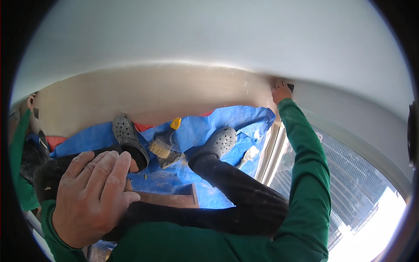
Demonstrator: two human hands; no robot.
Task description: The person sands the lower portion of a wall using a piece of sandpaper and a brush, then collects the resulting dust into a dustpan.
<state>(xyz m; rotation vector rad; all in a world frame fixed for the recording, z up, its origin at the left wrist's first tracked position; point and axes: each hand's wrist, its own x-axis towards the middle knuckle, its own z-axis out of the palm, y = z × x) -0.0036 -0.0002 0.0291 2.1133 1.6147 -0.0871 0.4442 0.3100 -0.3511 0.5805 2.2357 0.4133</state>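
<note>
My right hand (pixel 282 92) is raised to the upper corner where the beige panel (pixel 144 94) meets the white wall (pixel 349 100), its fingers closed on a small black object (pixel 290 87). My left hand (pixel 94 192), pale with dust, is low at the left over my dark-clad leg, fingers slightly bent and thumb out, with nothing visible in it. Beyond it, between my grey clogs, a yellow-handled brush (pixel 163 142) lies with a scraper-like blade (pixel 170 160) on a blue tarp (pixel 196 126). A pale-bladed tool (pixel 248 155) lies to the right.
A brown wooden box-like piece (pixel 166 198) sits below the brush. A window (pixel 345 183) with buildings outside is at the right, beside its frame (pixel 273 153). Red material shows behind the tarp. At the far left edge are another green sleeve (pixel 22 144) and hand, possibly a person or a reflection.
</note>
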